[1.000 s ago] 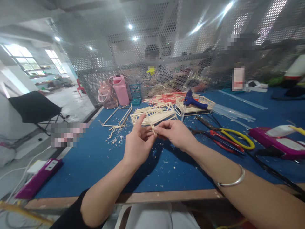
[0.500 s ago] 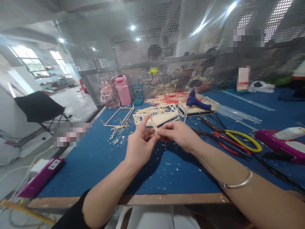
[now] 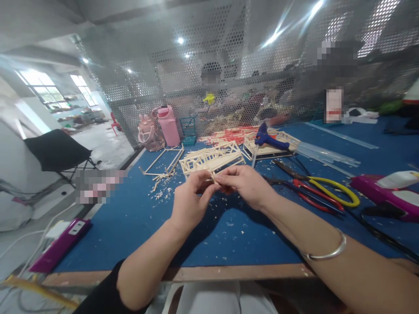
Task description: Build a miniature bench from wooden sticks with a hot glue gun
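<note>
Pinching a small wooden piece [image 3: 213,176] between thumb and fingers, the left grip [image 3: 188,198] meets the right grip [image 3: 246,186], whose fingertips close on the same piece; it is held above the blue tabletop [image 3: 229,248], just in front of the near stick frame [image 3: 192,165]. Fingers hide most of it, but it looks thin, so pressing unevenly from the two sides could twist or snap it; any join inside the pinch, which cannot be made out, might shift for the same reason. A slip would likely drop it near the pale scraps [image 3: 159,176], where matching colour could make it hard to find. Knuckles dipping forward risk knocking the frame's slender bars. On the right, a sideways sweep of the forearm [image 3: 294,222] could catch the yellow-handled cutters [image 3: 307,178], and a tug on the black cord [image 3: 299,163] could topple the blue glue gun [image 3: 270,140] at the far stick frame [image 3: 271,152].
</note>
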The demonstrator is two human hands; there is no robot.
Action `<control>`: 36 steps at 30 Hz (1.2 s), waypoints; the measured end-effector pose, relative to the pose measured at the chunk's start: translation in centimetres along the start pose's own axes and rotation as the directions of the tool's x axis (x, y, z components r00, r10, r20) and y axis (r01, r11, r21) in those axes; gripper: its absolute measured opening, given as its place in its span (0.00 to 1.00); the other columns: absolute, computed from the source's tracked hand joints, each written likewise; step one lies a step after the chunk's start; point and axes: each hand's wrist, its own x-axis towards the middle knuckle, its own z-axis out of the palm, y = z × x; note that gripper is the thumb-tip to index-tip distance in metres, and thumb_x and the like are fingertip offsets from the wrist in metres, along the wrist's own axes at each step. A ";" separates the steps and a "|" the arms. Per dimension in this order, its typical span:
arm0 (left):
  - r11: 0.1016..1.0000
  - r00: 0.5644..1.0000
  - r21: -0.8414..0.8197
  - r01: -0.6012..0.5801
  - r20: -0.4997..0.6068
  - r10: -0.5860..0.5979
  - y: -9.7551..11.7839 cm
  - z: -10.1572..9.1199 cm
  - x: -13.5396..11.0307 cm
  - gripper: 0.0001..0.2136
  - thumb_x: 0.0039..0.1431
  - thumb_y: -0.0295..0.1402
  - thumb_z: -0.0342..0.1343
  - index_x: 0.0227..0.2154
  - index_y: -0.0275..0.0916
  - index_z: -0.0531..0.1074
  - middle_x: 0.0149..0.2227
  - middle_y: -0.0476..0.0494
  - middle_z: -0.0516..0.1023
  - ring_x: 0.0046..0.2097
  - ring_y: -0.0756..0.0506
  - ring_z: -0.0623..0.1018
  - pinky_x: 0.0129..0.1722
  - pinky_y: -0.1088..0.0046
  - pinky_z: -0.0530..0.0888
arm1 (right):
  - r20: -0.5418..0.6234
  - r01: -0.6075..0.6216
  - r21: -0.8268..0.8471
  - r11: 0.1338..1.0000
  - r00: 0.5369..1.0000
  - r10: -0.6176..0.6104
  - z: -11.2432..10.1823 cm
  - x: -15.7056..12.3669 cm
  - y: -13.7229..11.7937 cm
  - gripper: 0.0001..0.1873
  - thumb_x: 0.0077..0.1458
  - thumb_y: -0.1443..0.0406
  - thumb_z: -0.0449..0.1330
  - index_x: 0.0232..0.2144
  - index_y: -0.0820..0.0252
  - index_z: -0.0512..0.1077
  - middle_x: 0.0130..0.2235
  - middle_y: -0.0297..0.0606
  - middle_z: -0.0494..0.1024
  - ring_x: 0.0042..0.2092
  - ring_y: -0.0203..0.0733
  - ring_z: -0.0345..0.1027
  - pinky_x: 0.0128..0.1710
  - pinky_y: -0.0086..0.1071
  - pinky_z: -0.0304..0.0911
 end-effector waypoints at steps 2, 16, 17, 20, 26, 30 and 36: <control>0.999 1.000 0.030 -0.012 0.005 0.012 0.1 0.0 0.0 0.07 0.51 0.31 0.59 0.34 0.41 0.68 0.30 0.50 0.81 0.34 0.47 0.82 0.34 0.74 0.77 | 0.006 0.009 0.014 1.000 1.000 -0.009 0.0 0.0 0.1 0.10 0.38 0.60 0.66 0.15 0.60 0.71 0.17 0.30 0.71 0.20 0.29 0.59 0.24 0.27 0.56; 0.979 0.980 0.133 0.156 -0.143 -0.137 0.2 0.0 0.6 0.05 0.45 0.32 0.63 0.25 0.40 0.72 0.22 0.53 0.78 0.25 0.49 0.78 0.28 0.75 0.72 | -0.063 0.055 0.004 0.998 0.997 -0.055 1.0 0.1 0.7 0.13 0.35 0.57 0.67 0.18 0.61 0.71 0.18 0.28 0.71 0.21 0.29 0.59 0.24 0.27 0.57; 0.975 0.977 0.133 0.176 -0.146 -0.156 0.3 0.0 0.7 0.05 0.45 0.32 0.63 0.25 0.40 0.72 0.23 0.53 0.78 0.25 0.49 0.77 0.28 0.75 0.72 | -0.067 0.051 0.010 0.999 0.996 -0.051 1.0 0.1 0.7 0.13 0.36 0.58 0.66 0.18 0.61 0.71 0.18 0.28 0.71 0.21 0.29 0.59 0.24 0.27 0.57; 0.969 0.962 0.068 0.239 -0.153 -0.227 0.5 0.0 0.8 0.07 0.44 0.33 0.64 0.25 0.39 0.73 0.24 0.51 0.79 0.26 0.48 0.78 0.30 0.74 0.72 | -0.060 0.036 0.050 0.998 0.998 -0.033 1.1 0.2 0.9 0.12 0.36 0.58 0.66 0.19 0.61 0.71 0.19 0.29 0.72 0.21 0.29 0.60 0.23 0.26 0.58; 0.960 0.963 -0.088 0.267 -0.005 -0.268 0.8 0.2 0.8 0.08 0.48 0.33 0.60 0.33 0.39 0.78 0.30 0.50 0.81 0.33 0.46 0.79 0.36 0.72 0.74 | -0.039 0.020 0.070 0.997 0.999 -0.017 1.0 0.4 0.9 0.15 0.34 0.56 0.68 0.20 0.61 0.71 0.20 0.29 0.71 0.22 0.30 0.61 0.23 0.26 0.58; 0.973 0.979 -0.112 0.199 -0.022 -0.203 0.7 0.0 0.9 0.10 0.52 0.34 0.57 0.37 0.39 0.77 0.32 0.49 0.81 0.33 0.48 0.78 0.35 0.72 0.74 | -0.074 0.057 0.108 0.993 0.996 -0.049 0.3 0.5 0.5 0.18 0.30 0.54 0.69 0.20 0.60 0.70 0.19 0.28 0.69 0.22 0.30 0.60 0.22 0.27 0.56; 0.996 0.998 0.088 -0.011 -0.054 0.015 1.1 -0.7 1.0 0.09 0.51 0.32 0.58 0.36 0.40 0.78 0.32 0.46 0.81 0.30 0.48 0.77 0.28 0.75 0.73 | -0.041 0.068 0.134 0.989 0.997 -0.063 0.3 0.2 0.1 0.21 0.27 0.51 0.69 0.17 0.60 0.68 0.15 0.24 0.63 0.18 0.28 0.52 0.20 0.27 0.48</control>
